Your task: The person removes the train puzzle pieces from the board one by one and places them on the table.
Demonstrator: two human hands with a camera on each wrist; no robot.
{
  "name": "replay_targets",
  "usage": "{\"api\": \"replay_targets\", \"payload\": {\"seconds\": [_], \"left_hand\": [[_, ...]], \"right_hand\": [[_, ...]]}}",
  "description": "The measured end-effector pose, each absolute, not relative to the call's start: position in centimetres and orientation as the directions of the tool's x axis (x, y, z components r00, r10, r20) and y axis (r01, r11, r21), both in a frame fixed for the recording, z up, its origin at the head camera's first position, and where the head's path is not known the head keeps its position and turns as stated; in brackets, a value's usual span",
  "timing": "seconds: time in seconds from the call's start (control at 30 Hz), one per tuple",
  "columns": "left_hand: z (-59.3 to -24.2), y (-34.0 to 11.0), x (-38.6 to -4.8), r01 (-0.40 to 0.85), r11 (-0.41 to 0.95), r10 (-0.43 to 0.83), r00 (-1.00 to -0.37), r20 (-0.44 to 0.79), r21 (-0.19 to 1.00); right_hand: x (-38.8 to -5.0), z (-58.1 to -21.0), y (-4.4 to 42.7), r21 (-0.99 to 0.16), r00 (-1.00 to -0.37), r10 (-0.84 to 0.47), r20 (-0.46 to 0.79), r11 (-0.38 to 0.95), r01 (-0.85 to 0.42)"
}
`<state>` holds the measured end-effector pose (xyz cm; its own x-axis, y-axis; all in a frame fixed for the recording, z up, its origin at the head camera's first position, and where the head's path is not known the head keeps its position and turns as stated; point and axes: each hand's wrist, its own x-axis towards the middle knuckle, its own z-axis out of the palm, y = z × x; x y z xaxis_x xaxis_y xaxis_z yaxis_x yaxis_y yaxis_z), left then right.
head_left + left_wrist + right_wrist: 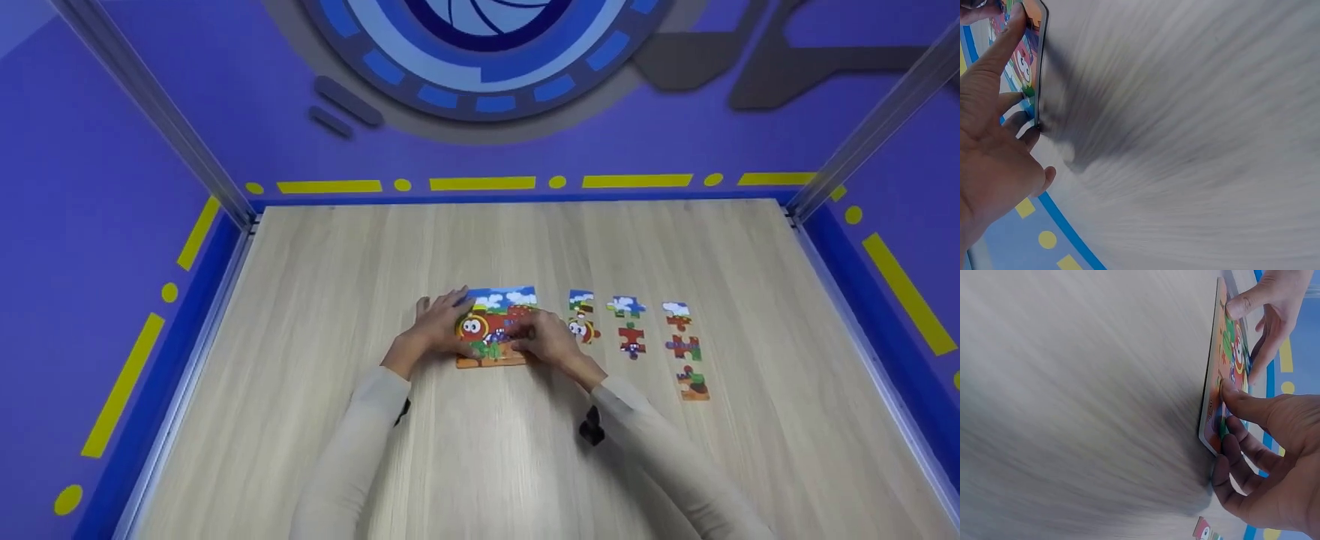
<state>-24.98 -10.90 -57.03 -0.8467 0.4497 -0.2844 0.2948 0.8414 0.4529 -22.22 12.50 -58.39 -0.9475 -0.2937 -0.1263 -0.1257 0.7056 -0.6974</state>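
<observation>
A flat cartoon jigsaw board (491,301), printed with a red smiling character under a blue sky, lies on the wooden table. My left hand (437,328) spreads over its left side; the thumb presses the printed face and the other fingers touch the edge. On the right part of the board, my right hand (551,339) has its thumb and curled fingers together around what appears to be a puzzle piece, mostly hidden by the fingers. In the right wrist view, the right hand's thumb (1247,404) touches the board's face, with several fingers bent at its corner.
Loose puzzle pieces lie in columns right of the board: an eye piece (580,330), a cloud piece (626,305), a red piece (631,339) and a brown corner piece (693,385) among them. Blue panels (480,161) with yellow marks border the table (337,255).
</observation>
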Motion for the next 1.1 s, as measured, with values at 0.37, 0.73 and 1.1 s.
{"api": "replay_targets", "payload": {"seconds": [0.37,0.73,1.1], "left_hand": [[-56.8,-10.6,-24.9,0.285,0.848,0.44,-0.848,-0.294,0.447],[-56.7,-10.4,-24.8,0.265,0.853,0.423,-0.856,-0.298,0.449],[-56.7,-10.5,-24.8,0.269,0.857,0.42,-0.859,-0.293,0.44]], "right_hand": [[-21.8,-58.4,11.8,-0.627,-0.943,-0.326,-0.061,0.747,-0.218],[-22.4,-58.3,11.2,-0.63,-0.95,-0.267,-0.164,0.769,-0.107],[-21.4,-58.8,11.4,-0.692,-0.962,-0.273,-0.031,0.7,-0.176]]}}
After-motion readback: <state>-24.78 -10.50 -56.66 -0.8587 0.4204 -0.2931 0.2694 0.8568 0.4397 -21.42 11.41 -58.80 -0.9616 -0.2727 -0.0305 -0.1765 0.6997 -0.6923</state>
